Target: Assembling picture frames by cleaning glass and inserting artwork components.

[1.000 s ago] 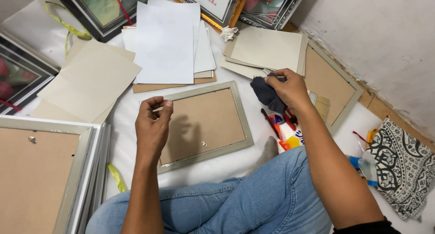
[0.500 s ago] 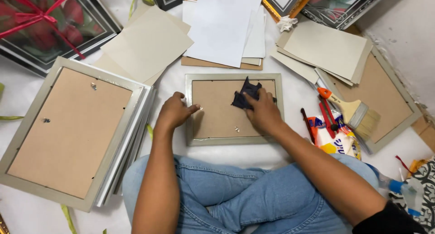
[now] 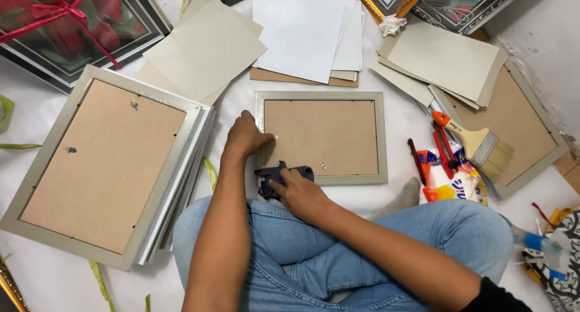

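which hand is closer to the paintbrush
Right. The right hand presses a dark cloth on the near-left corner of the picture frame, the paintbrush lying past the frame's right side. The left hand rests on its left edge, farther off.

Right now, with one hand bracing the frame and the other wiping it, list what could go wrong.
1. The left hand only pins one edge of the picture frame, so it might slide on the white sheet.
2. The dark cloth under the right hand could snag a small metal clip on the backing.
3. The brush and red tool lie close by and could get bumped.
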